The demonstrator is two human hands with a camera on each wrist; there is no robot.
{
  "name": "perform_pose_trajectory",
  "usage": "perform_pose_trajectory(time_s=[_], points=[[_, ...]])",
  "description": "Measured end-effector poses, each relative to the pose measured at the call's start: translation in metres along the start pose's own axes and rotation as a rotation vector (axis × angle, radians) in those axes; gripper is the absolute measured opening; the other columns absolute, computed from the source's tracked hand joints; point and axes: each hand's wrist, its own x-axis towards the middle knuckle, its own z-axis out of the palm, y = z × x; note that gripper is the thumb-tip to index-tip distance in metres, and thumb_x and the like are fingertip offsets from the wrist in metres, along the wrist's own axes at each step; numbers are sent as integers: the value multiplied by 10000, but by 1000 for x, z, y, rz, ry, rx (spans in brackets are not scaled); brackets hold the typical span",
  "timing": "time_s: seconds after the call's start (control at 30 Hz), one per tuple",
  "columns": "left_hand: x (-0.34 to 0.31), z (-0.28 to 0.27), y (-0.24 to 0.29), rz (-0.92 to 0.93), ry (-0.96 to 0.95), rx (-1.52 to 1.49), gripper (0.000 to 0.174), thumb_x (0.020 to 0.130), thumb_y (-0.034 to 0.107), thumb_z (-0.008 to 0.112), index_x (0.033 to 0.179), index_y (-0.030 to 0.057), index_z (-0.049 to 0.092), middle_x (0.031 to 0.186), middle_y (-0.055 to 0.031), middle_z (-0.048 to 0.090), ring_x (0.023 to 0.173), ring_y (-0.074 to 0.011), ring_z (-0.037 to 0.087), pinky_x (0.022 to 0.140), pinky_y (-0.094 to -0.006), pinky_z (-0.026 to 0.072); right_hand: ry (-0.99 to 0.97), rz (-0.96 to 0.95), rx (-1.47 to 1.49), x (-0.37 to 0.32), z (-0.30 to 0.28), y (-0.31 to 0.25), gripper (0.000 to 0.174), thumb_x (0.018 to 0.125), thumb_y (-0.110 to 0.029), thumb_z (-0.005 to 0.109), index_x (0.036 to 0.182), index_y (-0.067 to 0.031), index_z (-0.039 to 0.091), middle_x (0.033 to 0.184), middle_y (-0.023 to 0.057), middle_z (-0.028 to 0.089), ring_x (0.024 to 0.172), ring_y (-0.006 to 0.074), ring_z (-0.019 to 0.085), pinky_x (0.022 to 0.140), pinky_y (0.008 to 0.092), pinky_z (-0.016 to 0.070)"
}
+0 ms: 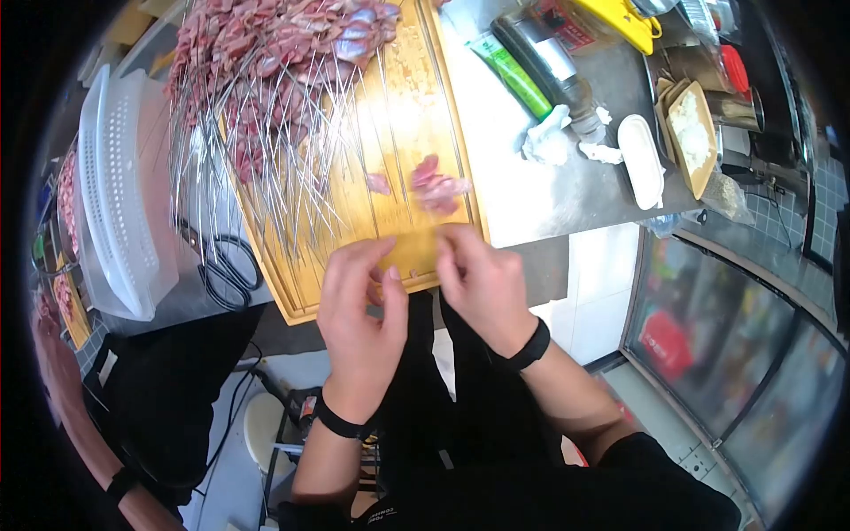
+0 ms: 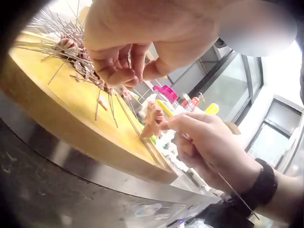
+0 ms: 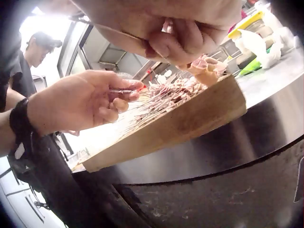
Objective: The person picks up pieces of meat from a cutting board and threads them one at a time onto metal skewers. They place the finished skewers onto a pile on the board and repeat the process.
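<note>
In my right hand (image 1: pixel 482 279) is a thin metal skewer (image 2: pixel 232 192), its bare end running back past the wrist. Pink pieces of raw meat (image 2: pixel 154 121) show at that hand's fingertips; from above, the meat (image 1: pixel 436 188) is blurred over the wooden board (image 1: pixel 407 88). Loosely curled, my left hand (image 1: pixel 359 310) is at the board's near edge, with a gap between thumb and fingers. A small loose meat piece (image 1: pixel 379 183) lies on the board just beyond. Many skewers (image 1: pixel 292 168) lie fanned across its left part, with a heap of raw meat (image 1: pixel 274 44) behind.
Black-handled scissors (image 1: pixel 228 273) lie left of the board, by a white perforated basket (image 1: pixel 115 195). To the right are a green tube (image 1: pixel 512 75), a dark bottle (image 1: pixel 540 57), crumpled tissue (image 1: pixel 549 137) and a white oblong lid (image 1: pixel 641 162). Another person (image 3: pixel 40 50) stands at the left.
</note>
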Motion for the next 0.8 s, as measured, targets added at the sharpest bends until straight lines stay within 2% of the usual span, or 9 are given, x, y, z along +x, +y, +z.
perform_pose_trajectory(time_s=[0.07, 0.1, 0.2, 0.23, 0.33, 0.43, 0.57, 0.63, 0.8], points=[[4, 4, 0, 135, -22, 94, 278, 878, -44, 634, 1154, -12, 641, 1118, -158, 633, 942, -291, 644, 823, -363, 533, -38, 5, -48, 3, -3, -9, 114, 897, -136, 684, 982, -60, 680, 669, 99, 642, 551, 295, 650, 517, 376, 520], [4, 5, 0, 136, -71, 76, 357, 865, -37, 627, 1221, -28, 619, 1229, -189, 611, 1111, -366, 593, 973, -433, 489, -90, 17, -92, 6, -6, -14, 123, 900, -173, 682, 952, -62, 688, 706, 103, 658, 587, 316, 662, 542, 393, 536], [18, 9, 4, 319, -117, 214, 415, 839, -41, 623, 1254, -47, 608, 1290, -184, 597, 1136, -358, 577, 975, -428, 485, -162, -10, -201, 17, -29, -20, 152, 905, -217, 674, 886, -68, 697, 749, 107, 666, 628, 328, 667, 578, 416, 545], [20, 11, -1, 342, -170, 282, 511, 806, -35, 629, 1314, -57, 580, 1408, -164, 543, 1154, -357, 546, 986, -421, 476, -161, 14, -179, 27, -37, -20, 157, 909, -220, 666, 861, -76, 701, 770, 118, 661, 643, 327, 667, 591, 427, 545], [20, 21, -4, 334, -278, 426, 594, 805, -21, 632, 1389, -46, 529, 1510, -130, 471, 1150, -349, 508, 1014, -431, 440, -86, -46, -332, 69, -41, -12, 163, 912, -201, 654, 830, -60, 660, 758, 128, 638, 645, 333, 674, 578, 421, 544], [15, 25, -6, 354, -291, 557, 633, 797, 16, 653, 1412, -45, 514, 1555, -114, 422, 1125, -342, 499, 1003, -423, 440, -29, -199, -488, 107, -19, -3, 145, 859, -160, 686, 850, -28, 628, 783, 142, 639, 655, 326, 686, 585, 400, 559], [12, 23, -11, 356, -293, 566, 629, 797, 40, 662, 1405, -43, 523, 1558, -108, 422, 1115, -334, 503, 993, -424, 440, -40, -205, -549, 118, -1, -11, 208, 781, -120, 722, 895, 9, 604, 825, 149, 640, 700, 303, 703, 607, 377, 575], [10, 24, -13, 362, -287, 573, 622, 800, 47, 665, 1400, -41, 529, 1566, -105, 411, 1112, -328, 502, 993, -420, 432, -57, -153, -556, 115, 3, -16, 311, 710, -94, 758, 933, 28, 580, 871, 153, 633, 770, 289, 711, 625, 364, 582], [6, 22, -17, 358, -296, 554, 611, 807, 47, 660, 1398, -40, 530, 1575, -107, 398, 1129, -325, 490, 1006, -418, 422, -47, -80, -523, 109, 11, -21, 375, 670, -86, 788, 946, 38, 567, 920, 180, 609, 810, 309, 705, 641, 373, 583]])
